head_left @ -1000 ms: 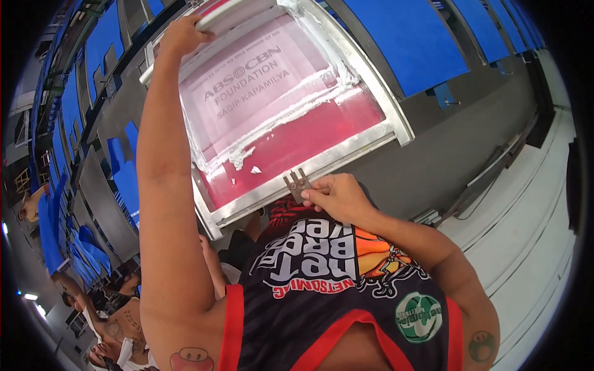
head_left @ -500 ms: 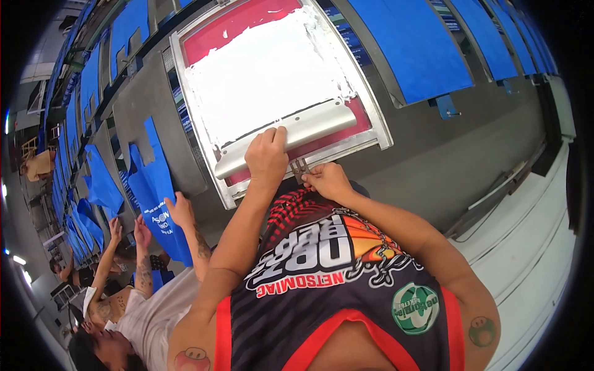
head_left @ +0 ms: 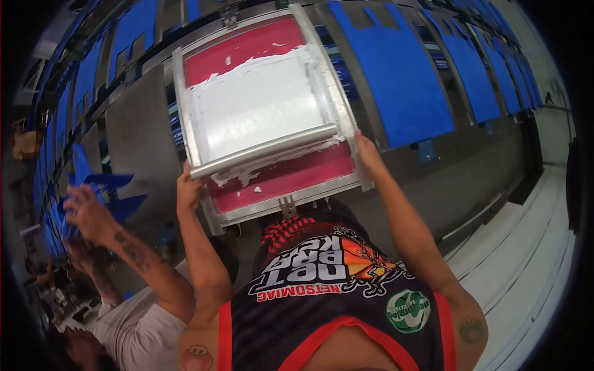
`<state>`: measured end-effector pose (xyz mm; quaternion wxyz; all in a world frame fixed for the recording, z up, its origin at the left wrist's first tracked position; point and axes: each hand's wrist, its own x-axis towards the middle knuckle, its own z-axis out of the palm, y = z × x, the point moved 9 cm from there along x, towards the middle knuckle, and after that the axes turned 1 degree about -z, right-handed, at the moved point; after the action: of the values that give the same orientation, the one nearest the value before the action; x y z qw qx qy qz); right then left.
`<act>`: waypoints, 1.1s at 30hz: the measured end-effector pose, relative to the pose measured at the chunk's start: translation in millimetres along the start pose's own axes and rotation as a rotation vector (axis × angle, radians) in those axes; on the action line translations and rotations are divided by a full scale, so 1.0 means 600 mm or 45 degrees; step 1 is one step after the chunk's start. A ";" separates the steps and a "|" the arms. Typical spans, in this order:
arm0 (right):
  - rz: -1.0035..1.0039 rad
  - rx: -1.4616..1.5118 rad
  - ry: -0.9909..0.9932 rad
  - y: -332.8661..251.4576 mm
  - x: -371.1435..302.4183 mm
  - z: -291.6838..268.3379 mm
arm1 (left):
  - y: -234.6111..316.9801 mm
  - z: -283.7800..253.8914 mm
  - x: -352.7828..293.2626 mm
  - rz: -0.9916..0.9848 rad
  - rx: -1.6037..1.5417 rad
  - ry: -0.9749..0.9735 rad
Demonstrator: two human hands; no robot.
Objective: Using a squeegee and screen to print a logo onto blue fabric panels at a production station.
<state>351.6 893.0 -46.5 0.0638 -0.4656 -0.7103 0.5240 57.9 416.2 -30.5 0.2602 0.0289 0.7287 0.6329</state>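
A screen-printing frame [head_left: 335, 83] with pale metal bars and red mesh [head_left: 241, 44] lies in front of me. A broad layer of white ink [head_left: 253, 99] covers the middle of the mesh. Across its near part rests a long metal squeegee [head_left: 272, 148], with ink smears beside it. My left hand [head_left: 189, 190] is closed around the frame's left bar, near the squeegee's left end. On the opposite bar, my right hand [head_left: 369, 156] grips near the near right corner; its fingertips are partly hidden. A small metal bracket [head_left: 287, 206] sits at the middle of the near bar.
Blue fabric pieces [head_left: 396, 77] lie on dark boards in rows to both sides. At left, another person's tattooed arm [head_left: 139, 253] reaches to a loose blue bag [head_left: 111, 191]. A bare dark board [head_left: 139, 123] lies left of the frame. Pale boards [head_left: 513, 253] run along the right.
My left hand has left the squeegee for the frame's left bar. My right hand has moved from the near bracket to the right bar. The other person's blue bag has shifted left.
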 end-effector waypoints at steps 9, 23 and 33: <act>0.109 0.104 0.187 -0.015 -0.024 -0.191 | 0.177 0.203 -0.043 0.214 -0.133 -0.077; 0.035 0.037 0.151 0.059 0.193 -0.591 | 0.184 0.690 -0.006 0.104 -0.129 -0.113; -0.051 -0.146 0.047 0.085 0.311 -0.626 | 0.147 0.773 0.004 0.089 -0.025 -0.024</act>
<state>494.9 1287.0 4.4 0.0606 -0.4640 -0.7469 0.4725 223.5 855.1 21.6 0.2450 0.0576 0.7186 0.6483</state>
